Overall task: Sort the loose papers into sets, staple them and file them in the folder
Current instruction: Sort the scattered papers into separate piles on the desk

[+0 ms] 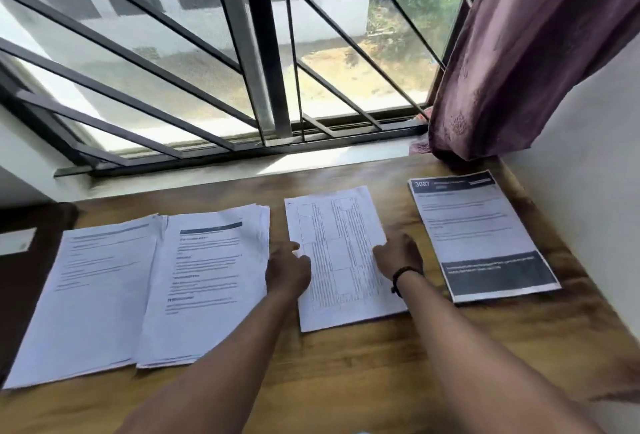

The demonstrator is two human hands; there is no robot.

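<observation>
squaring up: both your hands are on the table-print sheet [337, 257], which lies mid-desk, a little right of centre and nearer the window edge than the front edge.
left hand [289, 269]: it rests at the sheet's left edge, one finger stretched out onto the paper, the others curled under; it doesn't look clamped on anything.
right hand [398, 253]: it sits on the sheet's right edge, knuckles up, fingers bent down to the paper; you can't tell from here whether it pins or pinches, a dark wristband [403, 276] just behind it.
thick stack [207, 281]: it lies left of centre, many leaves fanned at the far corner, overlapping the left stack [93, 298] that runs to the desk's left edge.
banner sheet [481, 236]: it lies near the right edge by the wall, well apart from your hands.
desk [363, 364]: smooth wood grain, so paper will likely slide on it.
handling: the sheets look light, limp and easy to crease; they'll probably skate under a push and droop if lifted by one corner.
grip: take hold at the two long edges, or pinch a near corner, thumb under.
missing: no stapler or folder is identifiable; a dark object [20, 260] sits at the far left.
curtain [519, 52]: it hangs over the far right corner.
</observation>
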